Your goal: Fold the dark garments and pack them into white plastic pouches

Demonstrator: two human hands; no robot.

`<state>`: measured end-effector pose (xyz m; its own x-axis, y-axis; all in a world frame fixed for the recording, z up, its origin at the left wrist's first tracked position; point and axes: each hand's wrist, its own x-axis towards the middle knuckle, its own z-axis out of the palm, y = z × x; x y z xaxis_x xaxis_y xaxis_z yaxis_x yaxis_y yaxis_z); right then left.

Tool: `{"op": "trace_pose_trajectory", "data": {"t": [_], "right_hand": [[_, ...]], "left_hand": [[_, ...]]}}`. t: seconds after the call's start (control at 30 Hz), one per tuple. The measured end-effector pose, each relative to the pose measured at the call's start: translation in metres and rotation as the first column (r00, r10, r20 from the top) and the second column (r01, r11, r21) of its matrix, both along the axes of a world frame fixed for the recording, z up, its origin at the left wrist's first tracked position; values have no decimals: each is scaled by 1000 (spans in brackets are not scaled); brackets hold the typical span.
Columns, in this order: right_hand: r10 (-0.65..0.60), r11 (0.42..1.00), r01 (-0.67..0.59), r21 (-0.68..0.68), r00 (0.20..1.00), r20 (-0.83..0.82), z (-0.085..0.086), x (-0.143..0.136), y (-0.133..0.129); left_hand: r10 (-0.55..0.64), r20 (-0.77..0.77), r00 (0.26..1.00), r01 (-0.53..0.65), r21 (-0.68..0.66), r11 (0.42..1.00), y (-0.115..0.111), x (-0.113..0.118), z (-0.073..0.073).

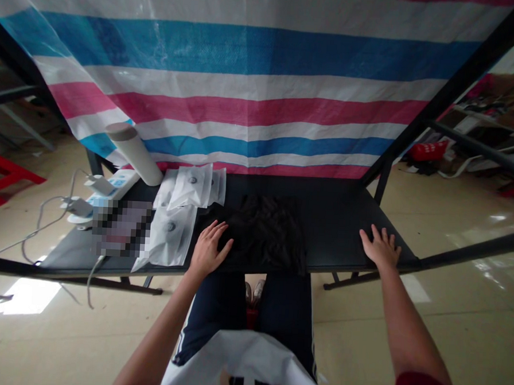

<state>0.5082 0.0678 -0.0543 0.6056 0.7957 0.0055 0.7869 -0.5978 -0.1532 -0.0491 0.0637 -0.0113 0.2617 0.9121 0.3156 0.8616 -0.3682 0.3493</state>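
Observation:
My left hand [211, 248] lies palm down with its fingers stretched out, at the left part of a crumpled black cloth [272, 230]. The cloth is dark on a dark surface, so its exact outline is hard to make out. Far to the right, my right hand [380, 246] rests with fingers spread on the black table [337, 219], near its right end, and holds nothing. Just left of my left hand is a frosted plastic bag [172, 237] with a small dark round mark. Behind it several similar bags [192, 183] overlap.
A pale cylindrical bottle [140, 155] stands at the back left. Beside it lies a white power strip [115, 188] with plugged-in chargers and trailing cables. A blurred-out device [123, 226] sits in front. A striped plastic sheet [252, 112] hangs behind the table between dark metal posts.

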Motion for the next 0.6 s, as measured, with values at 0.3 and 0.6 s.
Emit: {"op": "trace_pose_trajectory", "data": {"t": [0.3, 0.6], "right_hand": [[-98, 995, 97, 15, 995, 17, -8, 47, 11], [-180, 983, 180, 34, 984, 3, -10, 53, 21]], "left_hand": [[4, -102, 995, -10, -60, 998, 6, 3, -7], [16, 118, 993, -39, 195, 980, -29, 2, 1]]}}
